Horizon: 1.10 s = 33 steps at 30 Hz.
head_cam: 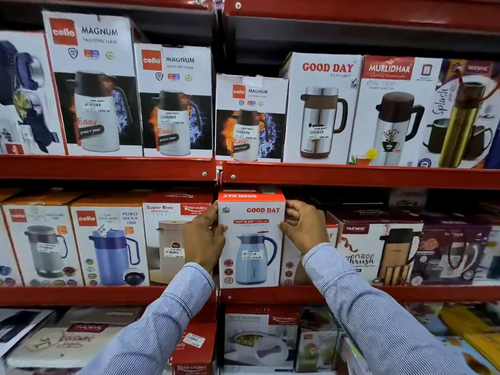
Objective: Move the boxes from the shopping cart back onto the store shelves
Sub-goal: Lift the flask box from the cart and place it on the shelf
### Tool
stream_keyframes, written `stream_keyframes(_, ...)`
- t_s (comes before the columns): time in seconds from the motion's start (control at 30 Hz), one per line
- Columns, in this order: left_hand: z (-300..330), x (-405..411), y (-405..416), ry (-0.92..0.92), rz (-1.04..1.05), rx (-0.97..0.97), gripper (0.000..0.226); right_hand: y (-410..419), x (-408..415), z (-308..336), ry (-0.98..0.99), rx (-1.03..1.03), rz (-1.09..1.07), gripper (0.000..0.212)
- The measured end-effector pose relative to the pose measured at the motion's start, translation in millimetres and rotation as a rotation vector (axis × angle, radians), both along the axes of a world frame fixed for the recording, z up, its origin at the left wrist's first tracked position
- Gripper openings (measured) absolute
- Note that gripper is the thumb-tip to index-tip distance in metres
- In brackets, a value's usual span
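Striped sleeves (378, 315) fill the bottom of my view, both forearms reaching up and forward toward the middle shelf (405, 293). Left hand (204, 239) is pressed flat on the left edge of the Good Day Hot N Sip box (251, 239), thumb wrapped onto the front face, fingers running up the side. Right hand (304, 228) mirrors it on the box's right edge, fingers curled over the upper corner, thumb on the front. So both hands are closed onto that one box, squeezing it between them. Box stands upright, base on the middle shelf's front lip, top just under the upper shelf rail (351, 175). To the box's left sits the Rishabh Super Riva box (167, 239), partly behind my left hand; to its right, the Trueware Neo Thrush box (378, 253).
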<state>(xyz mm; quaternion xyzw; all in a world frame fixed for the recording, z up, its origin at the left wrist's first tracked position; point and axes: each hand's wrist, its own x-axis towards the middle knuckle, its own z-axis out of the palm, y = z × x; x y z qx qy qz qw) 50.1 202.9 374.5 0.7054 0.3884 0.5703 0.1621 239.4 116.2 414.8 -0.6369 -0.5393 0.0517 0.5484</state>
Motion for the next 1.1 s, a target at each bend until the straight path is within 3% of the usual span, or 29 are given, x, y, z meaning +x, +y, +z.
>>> stream_keyframes(0.4,-10.1,11.5,28.3,-0.030,-0.084,-0.054,0.055,23.7,7.4,-4.8,-0.003,-0.079,-0.049,0.056)
stream_keyframes(0.53,-17.9,17.0,33.8,0.014,-0.091,-0.064,0.055,25.5,7.6,-11.4,-0.084,-0.136,-0.057,0.046)
stream_keyframes(0.7,-15.6,20.5,24.8,0.049,-0.038,-0.016,0.048,22.9,6.3,-16.0,-0.282,-0.240,-0.149,0.055)
stream_keyframes(0.9,-43.5,8.9,-13.5,0.227,-0.041,0.045,0.078,-13.7,1.7,-55.0,-0.518,-0.180,-0.191,0.080)
stream_keyframes(1.0,-76.5,0.9,-45.3,0.456,-0.013,0.150,0.081,-35.8,2.7,-97.0,-0.662,-0.217,-0.228,0.081)
stream_keyframes(1.1,-125.3,-8.3,-70.1,0.657,-0.007,0.136,0.084,-62.0,0.4,-144.3,-0.760,-0.247,-0.253,0.080)
